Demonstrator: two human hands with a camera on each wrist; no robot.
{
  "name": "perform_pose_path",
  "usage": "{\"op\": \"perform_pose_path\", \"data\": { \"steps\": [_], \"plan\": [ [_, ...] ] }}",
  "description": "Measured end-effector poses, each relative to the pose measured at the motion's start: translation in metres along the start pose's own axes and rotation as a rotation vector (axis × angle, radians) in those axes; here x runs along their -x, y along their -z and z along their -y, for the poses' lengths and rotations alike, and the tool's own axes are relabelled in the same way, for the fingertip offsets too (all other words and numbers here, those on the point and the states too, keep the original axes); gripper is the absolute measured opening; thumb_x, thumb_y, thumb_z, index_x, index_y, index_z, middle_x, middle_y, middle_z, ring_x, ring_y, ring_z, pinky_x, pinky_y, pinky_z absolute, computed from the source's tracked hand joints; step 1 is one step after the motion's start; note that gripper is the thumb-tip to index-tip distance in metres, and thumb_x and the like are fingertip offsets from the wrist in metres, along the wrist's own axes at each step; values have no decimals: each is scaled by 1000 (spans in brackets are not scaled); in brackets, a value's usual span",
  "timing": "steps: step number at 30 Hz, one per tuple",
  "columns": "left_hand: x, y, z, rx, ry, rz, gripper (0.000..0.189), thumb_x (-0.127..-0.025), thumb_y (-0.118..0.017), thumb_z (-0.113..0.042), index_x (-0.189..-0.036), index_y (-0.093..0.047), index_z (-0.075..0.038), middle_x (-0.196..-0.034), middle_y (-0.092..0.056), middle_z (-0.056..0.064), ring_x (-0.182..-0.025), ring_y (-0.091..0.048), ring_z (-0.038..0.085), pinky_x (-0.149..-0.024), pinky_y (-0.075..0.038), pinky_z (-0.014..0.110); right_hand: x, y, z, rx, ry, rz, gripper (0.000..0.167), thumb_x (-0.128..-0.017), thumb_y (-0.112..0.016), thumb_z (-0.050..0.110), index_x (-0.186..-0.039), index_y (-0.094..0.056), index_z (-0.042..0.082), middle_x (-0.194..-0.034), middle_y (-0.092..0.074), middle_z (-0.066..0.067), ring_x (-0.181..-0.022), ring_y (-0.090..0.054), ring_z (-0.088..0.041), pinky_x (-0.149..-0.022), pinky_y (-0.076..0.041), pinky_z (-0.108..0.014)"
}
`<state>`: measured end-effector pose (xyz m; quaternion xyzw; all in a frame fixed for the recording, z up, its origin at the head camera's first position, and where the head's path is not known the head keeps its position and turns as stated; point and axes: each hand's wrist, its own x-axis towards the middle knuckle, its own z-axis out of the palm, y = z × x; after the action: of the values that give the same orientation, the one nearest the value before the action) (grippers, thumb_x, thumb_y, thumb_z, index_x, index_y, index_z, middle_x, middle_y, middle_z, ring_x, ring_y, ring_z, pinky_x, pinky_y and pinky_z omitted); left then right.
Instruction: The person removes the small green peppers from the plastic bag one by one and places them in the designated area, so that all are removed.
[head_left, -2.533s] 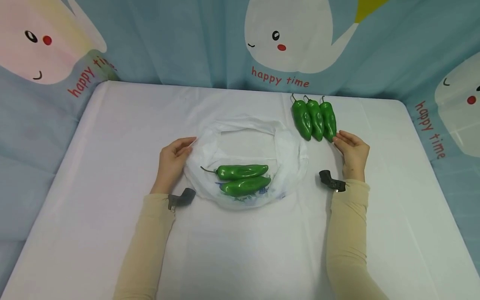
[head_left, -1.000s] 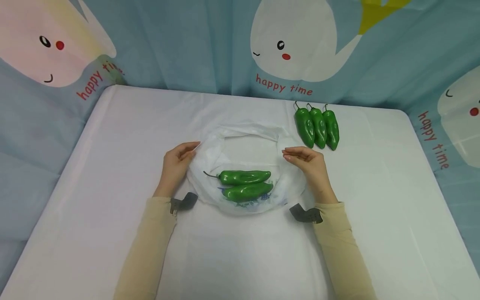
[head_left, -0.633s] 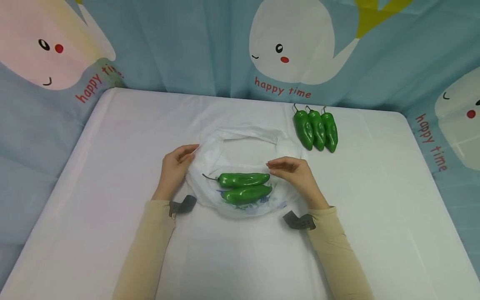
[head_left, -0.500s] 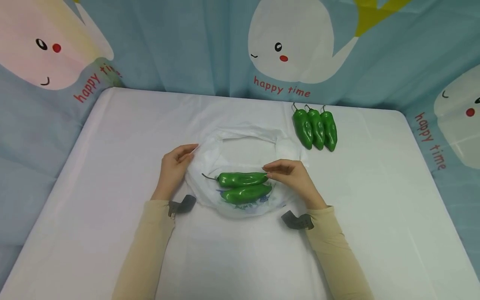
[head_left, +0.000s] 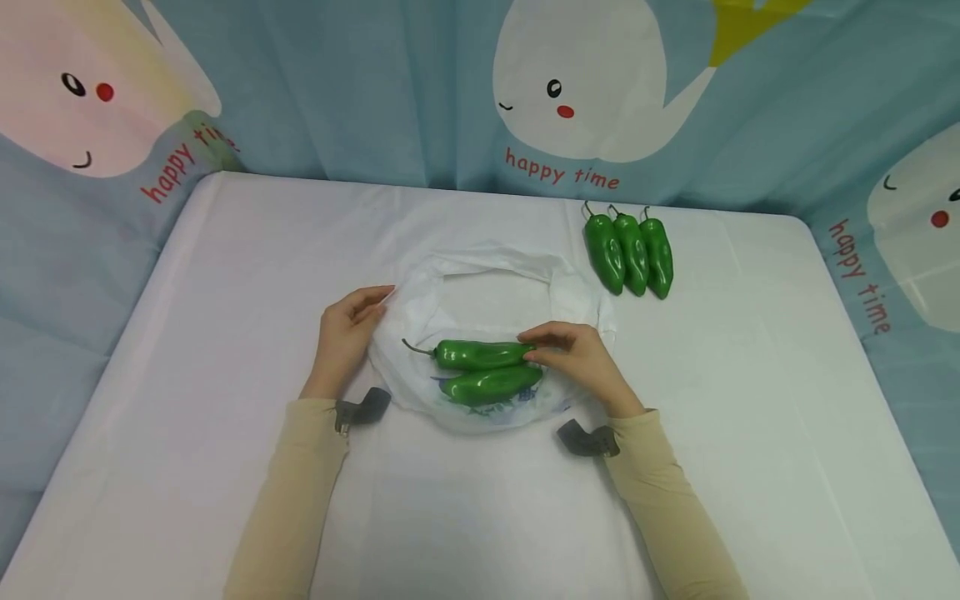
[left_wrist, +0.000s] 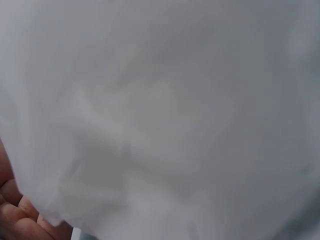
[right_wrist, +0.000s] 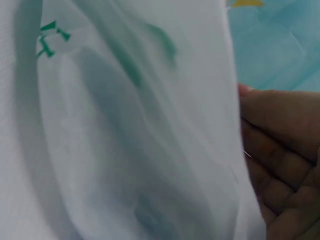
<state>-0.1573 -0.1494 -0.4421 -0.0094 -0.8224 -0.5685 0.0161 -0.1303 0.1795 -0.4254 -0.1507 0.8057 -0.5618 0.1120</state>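
A white plastic bag (head_left: 405, 379) stands with its mouth spread wide on the table. Two green peppers lie in it side by side: an upper pepper (head_left: 480, 355) with a curved stem pointing left, and a lower pepper (head_left: 489, 387). My left hand (head_left: 347, 333) pinches the bag's left rim between thumb and fingers. With thumb and fingertips, my right hand (head_left: 577, 358) pinches the upper pepper's right tip. In both wrist views the bag wall (left_wrist: 165, 120) fills most of the picture; in the right one the right hand's fingertips (right_wrist: 255, 107) go behind it.
Three more green peppers (head_left: 632, 250) lie in a row at the back right, stems toward the far edge. A blue curtain (head_left: 405, 100) with printed whales hangs behind the white-covered table (head_left: 480, 517). A small black device (head_left: 363, 408) sits at each wrist.
My right hand has come from the pepper row at the back right, left over the bag, and now holds the upper pepper's tip. The left hand keeps its grip on the rim.
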Motion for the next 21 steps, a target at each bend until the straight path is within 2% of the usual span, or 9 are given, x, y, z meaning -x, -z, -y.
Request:
{"op": "perform_pose_path", "data": {
  "steps": [11, 21],
  "plan": [
    [0, 0, 1, 13, 23, 4, 28, -94, -58, -8, -121, -64, -6, -120, -62, 13, -109, -61, 21, -88, -50, 21, 0, -1, -2, 30, 4, 3, 23, -81, -74, 8, -104, -71, 3, -105, -69, -7, -100, -64, -20, -90, -50, -35],
    [0, -1, 0, -3, 2, 1, 28, -94, -57, -6, -121, -64, -5, -121, -62, 12, -110, -60, 22, -89, -49, 22, -1, -2, -4, 62, 8, -3, 25, -80, -75, 5, -105, -70, 3, -105, -69, -8, -100, -64, -20, -90, -50, -35]
  ]
}}
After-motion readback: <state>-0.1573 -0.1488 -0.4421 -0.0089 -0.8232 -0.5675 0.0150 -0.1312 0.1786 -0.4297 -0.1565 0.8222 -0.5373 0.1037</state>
